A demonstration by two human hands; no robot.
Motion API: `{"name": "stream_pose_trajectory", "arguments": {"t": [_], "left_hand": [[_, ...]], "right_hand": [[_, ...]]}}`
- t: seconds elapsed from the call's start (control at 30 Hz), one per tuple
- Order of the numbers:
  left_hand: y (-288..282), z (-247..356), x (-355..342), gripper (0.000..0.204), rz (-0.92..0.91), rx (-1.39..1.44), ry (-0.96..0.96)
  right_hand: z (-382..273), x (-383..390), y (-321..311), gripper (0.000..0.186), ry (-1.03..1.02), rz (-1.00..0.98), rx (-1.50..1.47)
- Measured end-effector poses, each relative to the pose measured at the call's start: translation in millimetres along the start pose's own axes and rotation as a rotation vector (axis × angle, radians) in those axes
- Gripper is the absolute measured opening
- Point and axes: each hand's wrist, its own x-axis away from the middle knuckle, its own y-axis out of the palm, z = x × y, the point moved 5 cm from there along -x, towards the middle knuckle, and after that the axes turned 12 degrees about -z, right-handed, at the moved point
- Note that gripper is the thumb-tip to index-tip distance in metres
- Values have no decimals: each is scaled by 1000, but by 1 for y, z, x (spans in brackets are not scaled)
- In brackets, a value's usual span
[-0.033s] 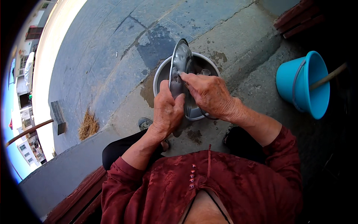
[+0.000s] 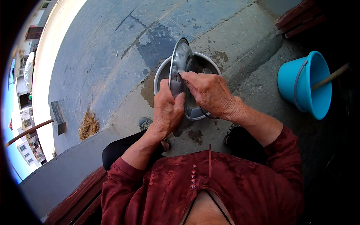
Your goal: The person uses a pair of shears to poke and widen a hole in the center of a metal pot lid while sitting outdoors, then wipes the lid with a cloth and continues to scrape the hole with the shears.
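Observation:
A shiny metal lid or shallow dish [image 2: 179,56] is tilted on edge over a round metal basin [image 2: 210,63] on the ground between my feet. My left hand [image 2: 167,108] is closed on the lid's near left part, thumb along its face. My right hand [image 2: 210,93] has its fingers bent and pressed together against the lid's middle; whether a small thing is in them, I cannot make out. Inside the basin, mostly hidden by lid and hands, sits something clear or shiny.
At the right stands a blue bucket [image 2: 294,86] with a stick [image 2: 335,74] in it. Dark red wood [image 2: 296,20] lies at upper right. Straw [image 2: 88,126] and a grey block [image 2: 58,116] are on the pavement to the left, near a low concrete edge [image 2: 63,172].
The lid and both my hands have shifted very slightly up and to the left. Nothing else has visibly moved.

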Motion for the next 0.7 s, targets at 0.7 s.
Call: {"name": "stream_pose_trajectory", "arguments": {"t": [0.7], "left_hand": [[-3, -2, 0, 31, -6, 7, -36]], "right_hand": [[-2, 0, 1, 27, 28, -60, 21]]}}
